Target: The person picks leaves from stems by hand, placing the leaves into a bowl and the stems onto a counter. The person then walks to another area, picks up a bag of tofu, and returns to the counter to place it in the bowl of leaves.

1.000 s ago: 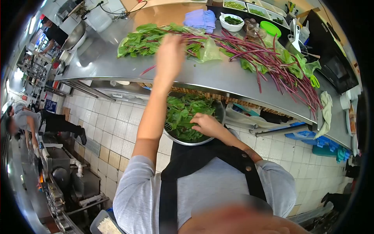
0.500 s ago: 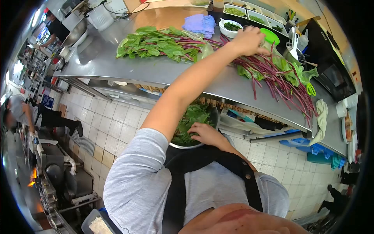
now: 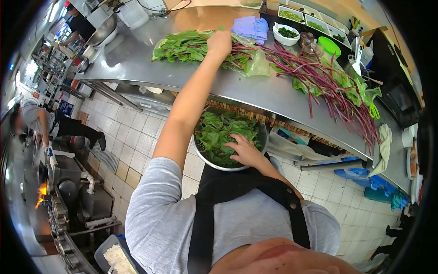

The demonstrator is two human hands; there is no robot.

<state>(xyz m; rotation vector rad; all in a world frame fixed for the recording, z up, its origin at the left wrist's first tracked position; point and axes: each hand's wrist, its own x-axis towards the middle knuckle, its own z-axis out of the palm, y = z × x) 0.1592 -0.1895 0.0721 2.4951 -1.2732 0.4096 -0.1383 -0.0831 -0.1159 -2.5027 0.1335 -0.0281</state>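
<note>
My left hand reaches over the table onto a pile of leafy greens with purplish stems. Its fingers are curled in among the greens, and the fingertips are mostly hidden. Below the table edge, a round metal bowl full of loose green leaves stands against my apron. My right hand rests on these leaves with its fingers spread. Long bare purple stems lie heaped on the right part of the table, partly over clear plastic bags.
The steel table also carries a blue cloth, a white bowl of chopped greens, a green lid and green-handled scissors. A co-worker stands by the stove flame at left; another person is farther back.
My left hand has swung left from the purple stems to the leafy greens. My right hand has shifted slightly over the bowl, and more of the bowl now shows. The view has moved a little.
</note>
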